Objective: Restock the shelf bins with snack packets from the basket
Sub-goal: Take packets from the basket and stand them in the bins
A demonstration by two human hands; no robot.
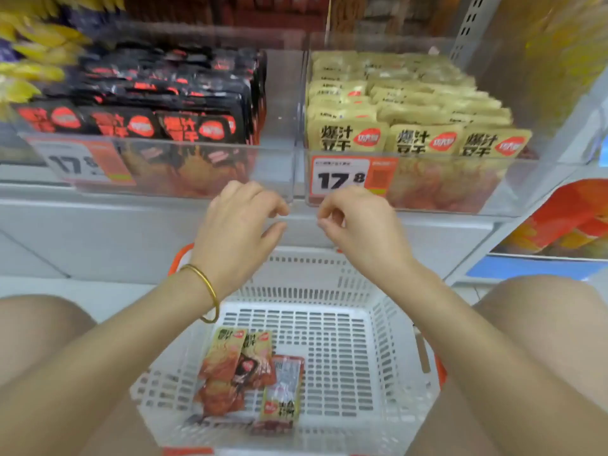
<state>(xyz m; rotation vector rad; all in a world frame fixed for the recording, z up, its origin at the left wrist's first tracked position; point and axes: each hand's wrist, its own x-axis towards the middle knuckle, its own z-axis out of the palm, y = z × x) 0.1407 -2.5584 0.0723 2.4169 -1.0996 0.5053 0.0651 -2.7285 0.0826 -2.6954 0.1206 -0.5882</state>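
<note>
Both hands hang loosely curled and hold nothing: left hand and right hand just below the clear shelf bins at twelve o'clock; the remaining snack packets lie in the white basket at six o'clock

My bins are clear, glossy plastic, smooth-walled. The packets in them look like soft printed film with a dull sheen. The price tags are flat paper. My basket is matt white slotted plastic. The bangle on my wrist is shiny yellow metal.
</note>
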